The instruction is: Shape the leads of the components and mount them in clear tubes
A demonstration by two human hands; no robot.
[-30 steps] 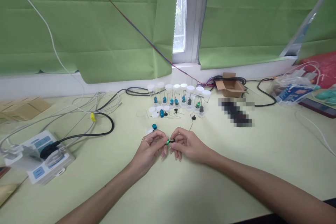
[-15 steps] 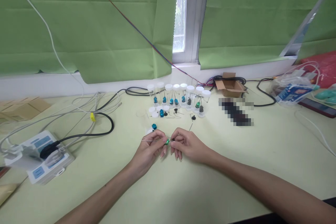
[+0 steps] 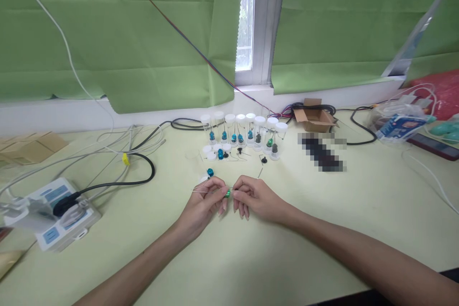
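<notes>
My left hand [image 3: 210, 203] pinches a small green metallic part [image 3: 227, 193] between thumb and fingers. Thin wire-like rods [image 3: 199, 191] stick out to the left from the same hand. Close beside it, my right hand [image 3: 253, 198] is closed in a pinch at the part's right side, on a small dark piece mostly hidden by the fingertips. A thin metal rod [image 3: 260, 172] shows just above the right hand; whether it is held, I cannot tell. Behind the left hand lies a blue metallic part [image 3: 210, 172], and farther back a black flanged piece [image 3: 264, 159].
Several clear tubes with white caps [image 3: 240, 129] stand in a row behind, holding blue, green and dark parts. Loose white caps [image 3: 211, 153] lie before them. A power strip [image 3: 68, 215] with cables is on the left, an open cardboard box [image 3: 314, 117] at the back right.
Both hands stay almost in place, still pinching at the green part. The right fingertips now cover more of the small dark piece.
</notes>
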